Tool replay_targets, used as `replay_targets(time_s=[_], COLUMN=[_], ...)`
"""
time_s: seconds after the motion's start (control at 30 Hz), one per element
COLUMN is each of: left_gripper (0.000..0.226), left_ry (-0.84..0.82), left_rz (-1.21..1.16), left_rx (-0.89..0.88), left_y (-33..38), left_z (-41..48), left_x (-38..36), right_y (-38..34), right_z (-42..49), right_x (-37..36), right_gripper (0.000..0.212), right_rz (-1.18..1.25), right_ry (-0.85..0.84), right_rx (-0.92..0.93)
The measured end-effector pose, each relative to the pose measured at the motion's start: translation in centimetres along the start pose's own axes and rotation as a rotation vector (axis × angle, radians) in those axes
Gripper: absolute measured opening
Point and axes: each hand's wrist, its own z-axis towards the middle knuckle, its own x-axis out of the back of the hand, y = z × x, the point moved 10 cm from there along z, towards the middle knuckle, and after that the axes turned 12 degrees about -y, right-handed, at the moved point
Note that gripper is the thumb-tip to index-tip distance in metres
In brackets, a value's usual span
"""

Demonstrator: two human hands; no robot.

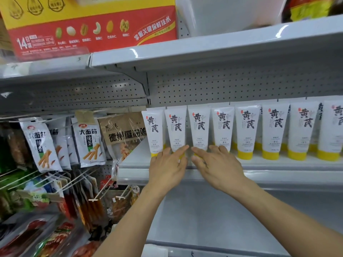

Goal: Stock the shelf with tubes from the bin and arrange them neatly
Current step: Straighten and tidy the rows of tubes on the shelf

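A row of several white tubes point(247, 130) with yellow caps and black characters stands cap-down along the front of a grey shelf point(278, 164). My left hand point(167, 167) lies with straight fingers against the lower ends of the two leftmost tubes point(175, 128). My right hand point(215, 164) reaches in beside it, its straight fingers touching the bases of the third tube point(199, 127) and the fourth tube point(222, 127). The two index fingertips nearly meet. No bin is in view.
Hanging snack packets point(87, 143) on pegs fill the section to the left. A red and yellow box point(89, 25) sits on the shelf above. A lower grey shelf point(213, 219) lies beneath my forearms. More tubes stand behind the front row at the right.
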Motion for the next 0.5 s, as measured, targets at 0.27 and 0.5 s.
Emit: replay_targets(time_s=[0.27, 0.5], left_gripper=[0.043, 0.043], left_ry=[0.011, 0.030], left_rz=[-0.066, -0.071], left_rx=[0.002, 0.007], left_y=[0.09, 0.30], left_z=[-0.38, -0.41], left_x=[0.02, 0.23], right_y=[-0.14, -0.33], right_z=[-0.13, -0.54], right_x=[-0.41, -0.08], right_gripper=[0.054, 0.090], right_rz=[-0.034, -0.053], right_ry=[0.037, 0.063], right_rx=[0.025, 0.034])
